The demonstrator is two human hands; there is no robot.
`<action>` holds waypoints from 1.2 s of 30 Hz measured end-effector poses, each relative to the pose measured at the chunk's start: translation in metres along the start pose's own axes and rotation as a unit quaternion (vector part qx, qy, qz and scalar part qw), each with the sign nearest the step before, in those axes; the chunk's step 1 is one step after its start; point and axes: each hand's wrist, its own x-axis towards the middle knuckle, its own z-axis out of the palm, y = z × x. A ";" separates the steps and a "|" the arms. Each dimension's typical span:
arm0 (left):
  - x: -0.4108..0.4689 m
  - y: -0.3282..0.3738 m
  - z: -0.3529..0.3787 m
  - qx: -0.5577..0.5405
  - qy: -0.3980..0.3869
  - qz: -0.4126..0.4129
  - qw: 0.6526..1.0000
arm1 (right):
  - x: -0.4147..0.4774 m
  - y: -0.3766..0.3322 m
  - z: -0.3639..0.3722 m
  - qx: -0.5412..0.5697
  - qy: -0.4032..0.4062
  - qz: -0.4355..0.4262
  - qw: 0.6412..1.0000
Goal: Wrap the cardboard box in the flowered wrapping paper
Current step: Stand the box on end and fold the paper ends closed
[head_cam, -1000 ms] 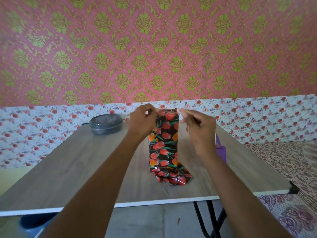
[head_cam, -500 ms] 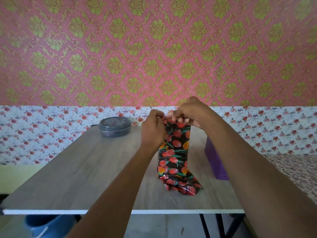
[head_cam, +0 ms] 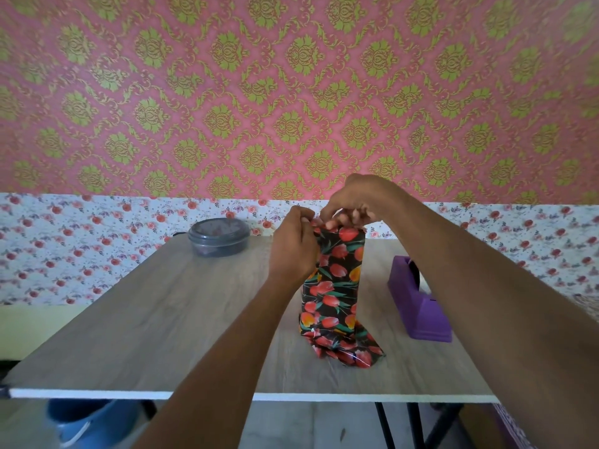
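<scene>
Head view: the flowered wrapping paper [head_cam: 337, 286], black with red and orange tulips, is seen standing upright at the middle of the table [head_cam: 162, 319], with the cardboard box fully hidden inside. A loose crumpled end is spread at its foot. Its upper left edge is gripped by the curled left hand [head_cam: 293, 251]. The top fold seems to be pinched from above by the right hand [head_cam: 351, 202], fingertips partly obscured. A second ago that hand was held beside the top, clear of the paper.
</scene>
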 end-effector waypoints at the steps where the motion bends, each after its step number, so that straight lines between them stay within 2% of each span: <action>1: 0.000 -0.001 -0.001 0.001 -0.001 0.001 1.000 | -0.001 -0.002 -0.002 -0.026 -0.003 0.011 1.000; 5: -0.001 -0.004 -0.003 -0.006 -0.003 0.007 1.000 | 0.002 -0.001 -0.012 -0.137 0.027 0.027 0.990; 7: 0.000 -0.003 -0.004 -0.007 -0.018 0.013 1.000 | 0.001 0.011 -0.013 -0.119 0.015 0.043 0.992; 10: 0.001 -0.002 -0.003 -0.002 -0.037 0.050 0.998 | 0.008 0.039 -0.013 0.010 0.007 0.038 0.999; 13: -0.004 -0.013 -0.006 0.013 -0.070 0.110 0.991 | 0.014 0.062 -0.003 0.160 -0.003 0.021 0.987; 17: -0.005 -0.023 -0.014 0.042 -0.104 0.141 0.984 | 0.016 0.084 0.013 0.323 0.040 -0.048 0.944; 20: -0.004 -0.020 -0.020 0.044 -0.113 0.153 0.981 | 0.010 0.110 0.041 0.415 0.142 -0.126 0.890; 21: -0.004 -0.019 -0.021 0.039 -0.117 0.146 0.981 | 0.008 0.124 0.055 0.414 0.161 -0.150 0.883; 23: -0.005 -0.016 -0.021 0.014 -0.117 0.115 0.986 | 0.006 0.151 0.085 0.389 0.126 -0.193 0.892; 26: -0.005 -0.013 -0.023 -0.023 -0.115 0.069 0.991 | 0.010 0.181 0.117 0.299 0.054 -0.204 0.931; 28: -0.007 -0.014 -0.029 -0.043 -0.096 0.054 0.993 | 0.012 0.186 0.121 0.226 0.039 -0.203 0.952; 30: -0.010 -0.024 -0.039 -0.067 -0.070 0.018 0.995 | 0.012 0.178 0.117 0.202 0.031 -0.208 0.956; 32: -0.011 -0.036 -0.053 -0.119 -0.053 -0.054 0.990 | 0.009 0.159 0.108 0.167 0.020 -0.212 0.963; 36: -0.012 -0.054 -0.084 -0.057 0.001 -0.098 0.994 | 0.010 0.112 0.086 -0.053 0.033 -0.203 0.977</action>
